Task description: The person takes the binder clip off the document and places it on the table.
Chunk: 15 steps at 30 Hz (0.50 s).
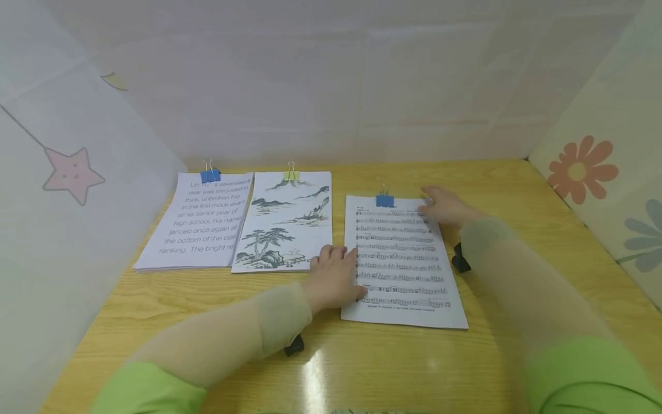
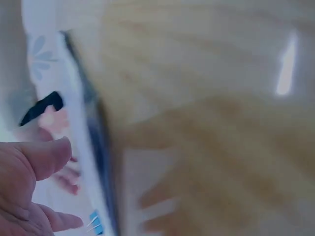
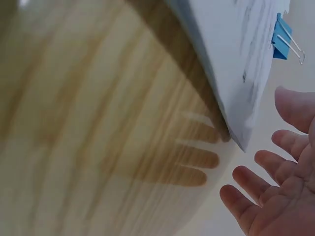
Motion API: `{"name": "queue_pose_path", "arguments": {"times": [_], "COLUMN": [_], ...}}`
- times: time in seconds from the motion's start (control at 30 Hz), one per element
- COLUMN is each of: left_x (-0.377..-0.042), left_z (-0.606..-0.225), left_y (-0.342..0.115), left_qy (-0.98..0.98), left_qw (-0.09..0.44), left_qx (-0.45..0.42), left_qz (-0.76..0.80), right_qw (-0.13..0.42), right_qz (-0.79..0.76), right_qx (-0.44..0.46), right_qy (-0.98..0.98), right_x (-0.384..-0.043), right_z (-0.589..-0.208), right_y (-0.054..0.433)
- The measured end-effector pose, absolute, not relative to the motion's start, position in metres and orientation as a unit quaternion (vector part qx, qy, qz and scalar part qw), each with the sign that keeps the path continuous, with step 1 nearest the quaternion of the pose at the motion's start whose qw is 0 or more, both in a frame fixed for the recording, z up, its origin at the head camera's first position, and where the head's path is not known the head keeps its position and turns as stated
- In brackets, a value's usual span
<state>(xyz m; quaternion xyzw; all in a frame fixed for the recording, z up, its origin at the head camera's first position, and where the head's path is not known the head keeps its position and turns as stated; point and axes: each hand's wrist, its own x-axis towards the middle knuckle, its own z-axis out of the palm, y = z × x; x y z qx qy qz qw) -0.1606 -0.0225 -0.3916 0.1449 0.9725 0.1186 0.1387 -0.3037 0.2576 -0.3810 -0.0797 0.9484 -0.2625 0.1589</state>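
Observation:
A stack of sheet music [image 1: 400, 259] lies on the wooden table, a blue binder clip [image 1: 385, 200] on its top edge. My left hand [image 1: 333, 279] is at the stack's left edge, its thumb over the lower left part of the page. Up at the top right corner is my right hand [image 1: 447, 206], thumb pointing away from me. In the right wrist view the fingers of that hand [image 3: 278, 191] are spread and extended beside the stack's corner [image 3: 238, 123]. The left wrist view shows the left thumb [image 2: 51, 157] extended close to the paper's edge.
Left of the sheet music lie a landscape painting stack [image 1: 289, 224] with a yellow clip [image 1: 291, 175] and a printed text stack [image 1: 193, 230] with a blue clip [image 1: 210, 176]. The table [image 1: 207, 322] meets patterned walls at back and sides.

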Motion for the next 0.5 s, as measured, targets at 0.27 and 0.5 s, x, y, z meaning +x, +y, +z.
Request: {"name": "queue_pose_path", "arguments": {"times": [0.27, 0.5], "left_x": [-0.167, -0.172], "left_z": [-0.381, -0.374], "left_y": [-0.043, -0.051], "left_qy": [0.967, 0.962], "left_qw": [0.095, 0.088], "left_qx": [0.138, 0.133], "left_qz": [0.194, 0.222], "right_qw": [0.157, 0.147], "right_qz": [-0.203, -0.183], "right_qx": [-0.09, -0.077], "right_qy": [0.962, 0.969], "right_x": [-0.322, -0.33], "right_z": [-0.401, -0.4], "right_y": [0.254, 0.251]}}
